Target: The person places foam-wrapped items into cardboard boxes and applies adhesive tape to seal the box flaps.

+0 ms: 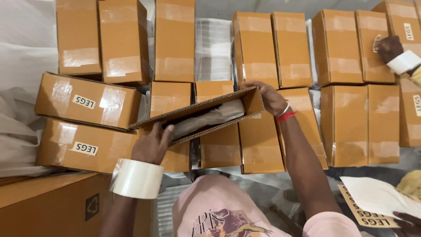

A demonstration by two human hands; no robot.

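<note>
Right now I have an open, long corrugated cardboard box [206,112] held between my two hands above the rows of taped cartons [263,48]. Its long axis runs from lower left to upper right across my view, the right end tilted a little higher, and its open side faces me, so I can see a pale plastic-wrapped bundle [206,119] lying lengthwise inside. My left hand [152,145] grips the lower left end, the thumb hooked over the near edge into the opening and the fingers curled beneath, where I cannot see them. A wide roll of clear packing tape [137,178] sits around that wrist like a bracelet. My right hand [271,98] reaches from the right and clasps the upper right end, fingers bent over the top corner, with the forearm stretched out straight and a red band [287,115] at the wrist. Two labelled cartons [85,103] lie stacked at the left. At the far right another person's hand [389,47], with a tape roll on its wrist, rests on a carton.
</note>
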